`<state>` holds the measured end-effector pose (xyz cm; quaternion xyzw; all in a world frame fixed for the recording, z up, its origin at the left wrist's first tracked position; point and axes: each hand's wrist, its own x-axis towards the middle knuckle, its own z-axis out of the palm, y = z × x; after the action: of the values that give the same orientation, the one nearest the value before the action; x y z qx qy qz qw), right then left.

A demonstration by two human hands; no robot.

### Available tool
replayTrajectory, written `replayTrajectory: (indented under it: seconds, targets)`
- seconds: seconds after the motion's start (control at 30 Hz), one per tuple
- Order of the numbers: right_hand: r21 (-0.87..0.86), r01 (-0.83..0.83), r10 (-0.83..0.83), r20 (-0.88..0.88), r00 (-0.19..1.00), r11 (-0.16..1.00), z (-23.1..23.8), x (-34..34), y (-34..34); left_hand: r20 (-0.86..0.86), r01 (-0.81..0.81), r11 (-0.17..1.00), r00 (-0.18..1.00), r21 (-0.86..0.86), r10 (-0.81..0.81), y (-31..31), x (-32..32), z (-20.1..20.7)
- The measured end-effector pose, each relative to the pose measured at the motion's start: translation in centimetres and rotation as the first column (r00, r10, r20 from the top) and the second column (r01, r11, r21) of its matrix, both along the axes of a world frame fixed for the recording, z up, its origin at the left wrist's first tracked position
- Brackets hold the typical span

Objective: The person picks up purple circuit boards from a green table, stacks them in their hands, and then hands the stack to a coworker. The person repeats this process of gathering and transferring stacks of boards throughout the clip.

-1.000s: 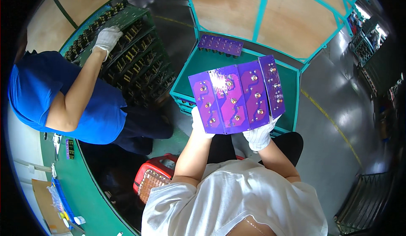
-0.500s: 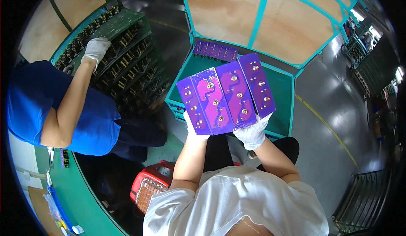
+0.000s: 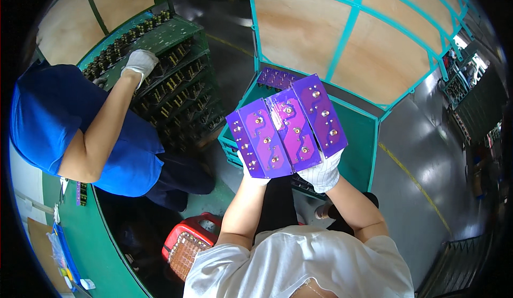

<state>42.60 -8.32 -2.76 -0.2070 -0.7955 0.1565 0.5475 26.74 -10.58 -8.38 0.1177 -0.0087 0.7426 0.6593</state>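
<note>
Several purple circuit boards (image 3: 278, 132) with metal posts on their faces are held up together, side by side, in front of my body. My left hand (image 3: 253, 175), in a white glove, grips the near left corner of the group; its fingers are mostly hidden under the boards. At the near right edge my right hand (image 3: 325, 174), gloved too, closes on the boards from below. Beyond them stands a teal cart (image 3: 361, 137) with a row of similar purple boards (image 3: 275, 77) at its far left corner.
To the left a co-worker in blue (image 3: 101, 132) rests a gloved hand (image 3: 141, 64) on a green rack (image 3: 184, 31) filled with dark parts. A red stool (image 3: 179, 234) and a green table (image 3: 101, 244) are at lower left. A plywood panel (image 3: 299, 25) rises behind the cart.
The view has shifted, so the cart, rack and co-worker appear farther right. The boards have tilted slightly, and the glare has moved onto another board. Both hands keep their grip.
</note>
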Motion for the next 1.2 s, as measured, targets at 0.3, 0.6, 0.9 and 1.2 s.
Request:
replayTrajectory:
  seconds: [0.3,0.6,0.9,1.2]
  targets:
    - [0.201,0.038,-0.056,0.081,0.995,0.979,4.8,-4.0,1.5,-0.289,-0.371,0.896,0.854,0.244,0.433,1.1,-3.3,-0.4]
    - [0.271,0.010,-0.037,0.096,0.995,0.963,6.4,-8.7,3.5,-0.341,0.141,0.979,0.936,0.144,-0.084,-0.7,-9.2,9.5]
    - [-0.349,-0.718,0.570,-0.442,0.693,0.602,5.0,-17.5,8.5,-0.205,0.831,0.512,0.474,-0.216,-0.856,1.0,-11.5,21.3]
    - [-0.322,-0.561,0.497,-0.263,0.827,0.763,5.2,-22.3,11.0,0.574,0.625,0.776,0.667,-0.084,-0.475,4.4,-16.5,18.0]
